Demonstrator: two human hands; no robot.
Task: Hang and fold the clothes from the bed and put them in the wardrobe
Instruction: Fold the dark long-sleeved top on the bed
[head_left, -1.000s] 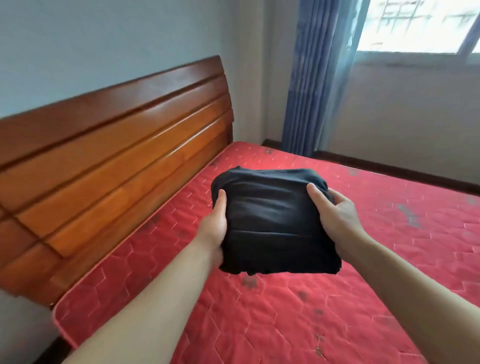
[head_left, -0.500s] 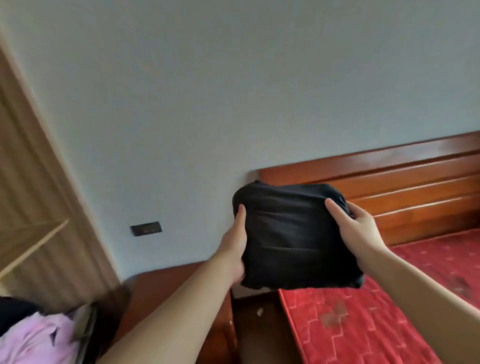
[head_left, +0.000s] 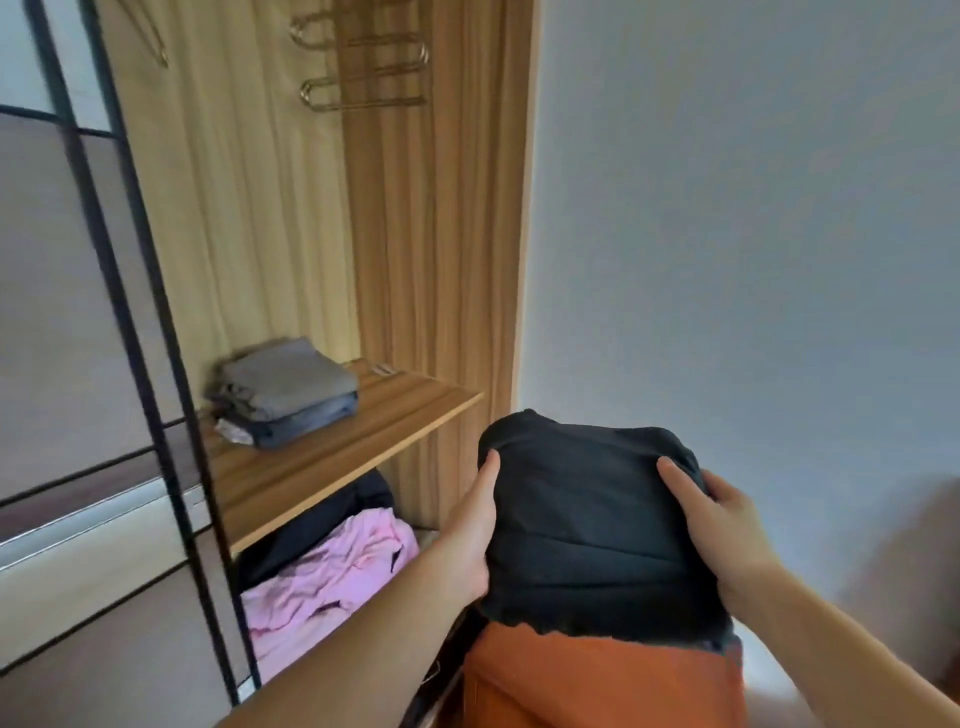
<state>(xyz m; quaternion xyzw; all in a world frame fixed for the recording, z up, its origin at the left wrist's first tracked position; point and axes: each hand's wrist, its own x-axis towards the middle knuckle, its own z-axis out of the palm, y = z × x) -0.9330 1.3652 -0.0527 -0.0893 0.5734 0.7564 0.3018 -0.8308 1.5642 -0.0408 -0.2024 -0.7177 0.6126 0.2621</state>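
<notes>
Nearest the camera, both forearms reach forward and the two hands clamp a folded black garment (head_left: 592, 525) between them. The left hand (head_left: 467, 535) presses its left edge with the thumb lying up the top face; the right hand (head_left: 727, 525) grips the right edge, thumb on top, fingers wrapped under. The bundle is held in the air, just right of the open wardrobe (head_left: 436, 234), above something orange (head_left: 602, 680) low in the view — what that is, I cannot tell.

The garment looks soft and light, a thick square packet with rounded corners, a few creases across the top and a wavy, slightly frilled hem along the near edge. It should sag and unfold if taken by one corner, so a hold on two opposite sides, with support beneath, looks right. It is not fragile, and the matte cloth seems unlikely to slip.

Further off, a pink garment (head_left: 332, 566) lies crumpled in the lower compartment with something dark behind it. Above it, a wooden shelf (head_left: 363, 441) carries a stack of grey folded clothes (head_left: 285, 400) toward its left — bare board remains to the right. Highest and farthest, metal hangers (head_left: 363, 67) hang empty.
</notes>
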